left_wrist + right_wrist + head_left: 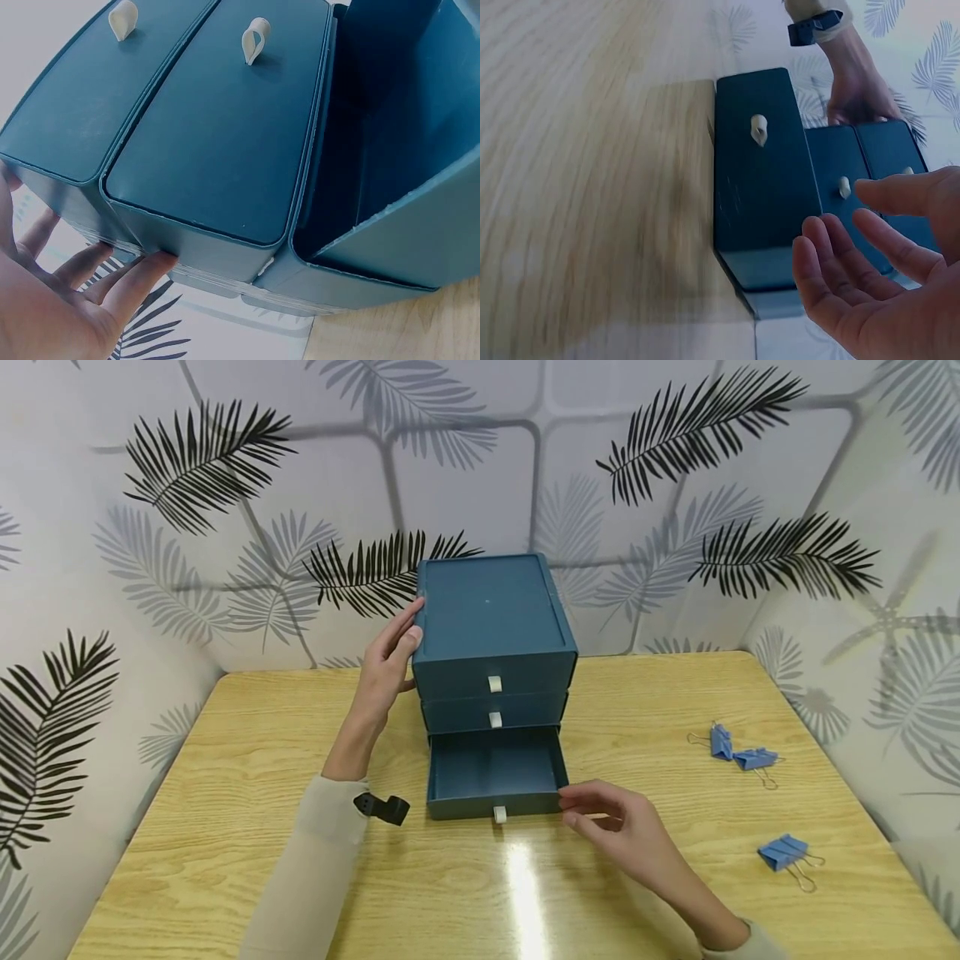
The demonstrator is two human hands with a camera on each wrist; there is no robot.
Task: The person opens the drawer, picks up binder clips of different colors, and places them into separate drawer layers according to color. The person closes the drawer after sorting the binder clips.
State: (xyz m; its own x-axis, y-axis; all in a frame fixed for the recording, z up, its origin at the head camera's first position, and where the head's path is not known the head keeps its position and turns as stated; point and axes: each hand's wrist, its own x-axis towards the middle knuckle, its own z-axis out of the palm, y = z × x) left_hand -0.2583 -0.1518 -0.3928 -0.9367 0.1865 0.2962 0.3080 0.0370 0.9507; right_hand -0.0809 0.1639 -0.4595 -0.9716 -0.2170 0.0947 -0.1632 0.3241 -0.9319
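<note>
A dark teal three-drawer box (487, 610) stands on the table, small pale pull tabs on its drawer fronts. Its bottom drawer (495, 807) is pulled out, and no item shows inside; the upper two are closed. My left hand (386, 664) rests against the box's left side, fingers extended along the wall in the left wrist view. By the bottom drawer's front right corner is my right hand (618, 822), its fingertips right at the edge. Seen from the right wrist, those fingers (832, 262) are loosely bent, with the thumb apart from them.
Two blue binder clips (722, 742) lie close together at the right of the wooden table (262, 760). Another blue binder clip (783, 852) lies nearer the front. Behind the table hangs a leaf-patterned cloth (465, 485). A black strap (382, 807) is on the left sleeve.
</note>
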